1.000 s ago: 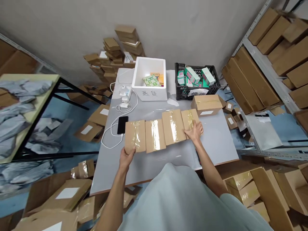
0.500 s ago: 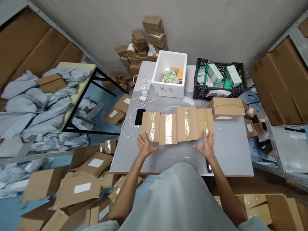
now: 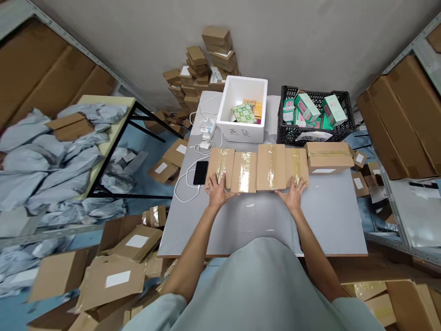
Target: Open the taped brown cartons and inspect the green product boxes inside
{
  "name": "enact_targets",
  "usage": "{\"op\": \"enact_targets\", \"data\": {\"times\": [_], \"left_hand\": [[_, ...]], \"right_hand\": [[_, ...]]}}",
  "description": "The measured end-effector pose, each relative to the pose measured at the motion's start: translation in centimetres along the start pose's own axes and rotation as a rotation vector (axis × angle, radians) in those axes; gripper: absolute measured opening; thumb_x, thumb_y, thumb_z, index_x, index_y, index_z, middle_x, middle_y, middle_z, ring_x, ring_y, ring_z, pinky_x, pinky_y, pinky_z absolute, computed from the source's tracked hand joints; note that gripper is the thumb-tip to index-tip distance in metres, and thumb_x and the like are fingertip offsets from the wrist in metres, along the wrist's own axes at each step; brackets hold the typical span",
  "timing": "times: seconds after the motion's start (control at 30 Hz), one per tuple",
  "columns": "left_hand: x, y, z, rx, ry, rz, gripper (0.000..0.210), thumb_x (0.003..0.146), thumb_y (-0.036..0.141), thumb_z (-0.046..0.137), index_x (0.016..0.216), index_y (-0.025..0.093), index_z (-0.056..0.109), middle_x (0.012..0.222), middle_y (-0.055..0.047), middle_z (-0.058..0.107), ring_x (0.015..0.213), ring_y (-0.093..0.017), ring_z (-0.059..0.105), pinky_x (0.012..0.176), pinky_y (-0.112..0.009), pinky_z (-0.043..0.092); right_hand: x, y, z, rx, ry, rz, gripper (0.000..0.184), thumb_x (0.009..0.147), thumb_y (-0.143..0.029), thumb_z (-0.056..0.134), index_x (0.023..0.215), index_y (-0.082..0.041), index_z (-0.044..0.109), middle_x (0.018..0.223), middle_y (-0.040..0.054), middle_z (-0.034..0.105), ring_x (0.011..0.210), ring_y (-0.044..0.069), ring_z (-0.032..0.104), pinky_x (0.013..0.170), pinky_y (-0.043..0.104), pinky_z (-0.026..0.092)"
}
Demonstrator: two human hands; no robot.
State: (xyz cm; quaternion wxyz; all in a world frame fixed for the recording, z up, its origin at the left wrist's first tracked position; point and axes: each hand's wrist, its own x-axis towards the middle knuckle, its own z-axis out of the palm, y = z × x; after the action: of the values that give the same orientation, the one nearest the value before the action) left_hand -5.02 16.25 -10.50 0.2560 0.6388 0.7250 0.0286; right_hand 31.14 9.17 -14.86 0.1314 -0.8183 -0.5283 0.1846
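Note:
Several taped cardboard boxes stand side by side in a row on the grey table (image 3: 262,216). My left hand (image 3: 219,192) lies with spread fingers on the near edge of the leftmost cardboard box (image 3: 219,162). At the other end, my right hand (image 3: 292,195) touches the near edge of the rightmost box in the row (image 3: 296,163), its fingers also apart. Between them are a box with shiny tape (image 3: 248,172) and a slightly taller box (image 3: 263,165). A larger taped carton (image 3: 329,156) sits just right of the row.
Behind the row stand a white foam box (image 3: 241,133) with small packets inside and a black crate (image 3: 319,135) of green-and-pink boxes. A phone (image 3: 200,173) and white cables lie at left. Cartons (image 3: 117,276) crowd the floor; grey bags (image 3: 55,156) fill the left shelf.
Both hands have moved away from my body, and the row of boxes has slid back and slightly right, closer to the foam box and crate. The row's right end is now against the larger carton.

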Motion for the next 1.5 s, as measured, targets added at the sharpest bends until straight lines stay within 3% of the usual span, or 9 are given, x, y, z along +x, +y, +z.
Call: {"op": "enact_targets", "data": {"times": [0.23, 0.37, 0.53, 0.7, 0.93, 1.13, 1.33, 1.4, 1.5], "left_hand": [[6.6, 3.2, -2.4, -0.023, 0.043, -0.026, 0.141, 0.067, 0.082, 0.094, 0.179, 0.020, 0.035, 0.190, -0.031, 0.013, 0.176, -0.056, 0.006, 0.130, -0.086, 0.022], [6.6, 5.7, -2.0, -0.055, 0.145, -0.069, 0.114, 0.085, 0.066, 0.085, 0.173, 0.010, 0.039, 0.182, -0.037, 0.028, 0.172, -0.055, 0.024, 0.130, -0.085, 0.023], [0.4, 8.8, 4.3, -0.138, 0.310, 0.121, 0.089, 0.103, 0.045, 0.063, 0.175, 0.005, 0.031, 0.184, -0.034, 0.029, 0.177, -0.048, 0.019, 0.141, -0.070, 0.017], [-7.8, 13.3, 11.8, -0.163, 0.045, 0.479, 0.070, 0.101, 0.031, 0.061, 0.169, 0.018, 0.050, 0.182, -0.024, 0.041, 0.178, -0.044, 0.024, 0.143, -0.070, 0.017], [-10.8, 18.5, 15.8, -0.141, -0.043, 0.775, 0.058, 0.104, 0.021, 0.057, 0.162, 0.019, 0.060, 0.178, -0.020, 0.051, 0.175, -0.041, 0.033, 0.143, -0.071, 0.023], [-9.4, 20.2, 17.2, -0.305, -0.127, 0.735, 0.065, 0.103, 0.026, 0.061, 0.167, 0.017, 0.053, 0.175, -0.021, 0.054, 0.168, -0.038, 0.047, 0.141, -0.064, 0.034], [-8.0, 25.8, 19.5, -0.710, -0.368, 0.385, 0.085, 0.090, 0.031, 0.082, 0.168, 0.014, 0.052, 0.177, -0.025, 0.050, 0.169, -0.040, 0.045, 0.143, -0.057, 0.030], [-7.7, 28.1, 20.0, -0.822, -0.453, 0.271, 0.089, 0.086, 0.031, 0.087, 0.166, 0.014, 0.054, 0.178, -0.027, 0.047, 0.169, -0.043, 0.045, 0.140, -0.059, 0.033], [-7.9, 30.8, 20.1, -0.894, -0.511, 0.274, 0.080, 0.084, 0.029, 0.087, 0.159, 0.017, 0.062, 0.170, -0.023, 0.060, 0.160, -0.041, 0.056, 0.134, -0.059, 0.043]], "right_hand": [[6.3, -4.2, -1.9, 0.051, -0.052, 0.038, 0.142, 0.079, -0.089, 0.083, 0.179, -0.005, 0.029, 0.186, 0.0407, 0.006, 0.172, 0.065, -0.004, 0.132, 0.081, 0.016], [6.3, -3.6, -3.7, 0.026, -0.103, 0.009, 0.119, 0.090, -0.074, 0.083, 0.176, -0.005, 0.038, 0.186, 0.0362, 0.021, 0.175, 0.057, 0.010, 0.136, 0.069, 0.025], [7.4, 2.5, -8.4, 0.014, 0.061, -0.044, 0.080, 0.114, -0.049, 0.047, 0.180, -0.006, 0.032, 0.190, 0.0260, 0.025, 0.179, 0.039, 0.013, 0.139, 0.056, 0.030], [11.0, 8.4, -12.5, -0.005, -0.009, 0.020, 0.075, 0.109, -0.026, 0.043, 0.178, 0.000, 0.034, 0.191, 0.0225, 0.025, 0.177, 0.033, 0.020, 0.142, 0.051, 0.025], [6.9, 11.4, -8.4, -0.088, 0.066, -0.035, 0.085, 0.107, -0.024, 0.045, 0.185, -0.006, 0.017, 0.195, 0.0164, 0.012, 0.181, 0.033, 0.010, 0.141, 0.052, 0.028], [-0.6, 16.7, -4.4, 0.043, 0.158, -0.059, 0.079, 0.112, -0.038, 0.040, 0.184, -0.010, 0.024, 0.192, 0.0205, 0.022, 0.179, 0.037, 0.019, 0.139, 0.060, 0.033], [0.2, 24.5, -8.4, 0.450, 0.428, 0.299, 0.110, 0.103, -0.076, 0.044, 0.178, 0.003, 0.027, 0.190, 0.0321, 0.014, 0.180, 0.042, 0.015, 0.143, 0.061, 0.023], [1.4, 26.1, -10.3, 0.584, 0.441, 0.383, 0.116, 0.098, -0.085, 0.044, 0.174, 0.001, 0.037, 0.187, 0.0328, 0.027, 0.178, 0.041, 0.023, 0.144, 0.057, 0.023], [2.6, 26.7, -12.4, 0.674, 0.407, 0.392, 0.103, 0.093, -0.091, 0.042, 0.155, -0.012, 0.064, 0.161, 0.0278, 0.066, 0.158, 0.040, 0.057, 0.133, 0.056, 0.044]]}}
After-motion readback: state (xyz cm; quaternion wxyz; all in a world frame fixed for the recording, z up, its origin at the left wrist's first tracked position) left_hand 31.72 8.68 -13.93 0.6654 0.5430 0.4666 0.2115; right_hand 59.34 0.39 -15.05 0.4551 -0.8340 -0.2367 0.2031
